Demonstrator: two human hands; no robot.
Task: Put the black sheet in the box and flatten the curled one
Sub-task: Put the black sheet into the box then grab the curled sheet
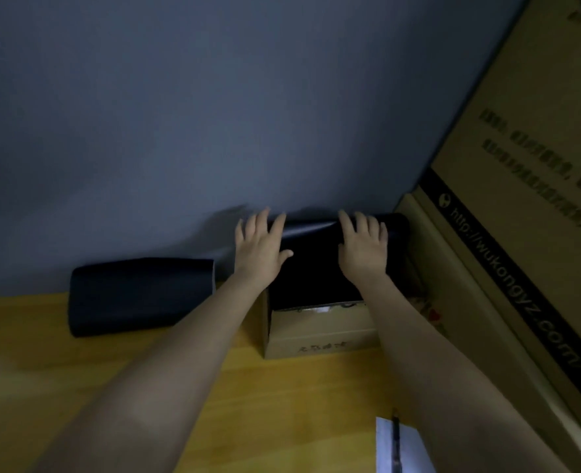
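Centre frame, our left hand and right hand lie open, palms flat on a glossy black sheet bulging over the small open cardboard box; neither grip closes on it. It seems only partly in. A second curled dark sheet waits unflattened at lower left on the yellow wooden tabletop.

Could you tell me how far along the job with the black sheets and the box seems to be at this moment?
Nothing looks finished yet. In hand: both the left hand and right hand press flat on a black sheet draped over the open small cardboard box, so it seems to be going in. Left to do: the curled sheet lies untouched on the wooden table beside the box, still arched.
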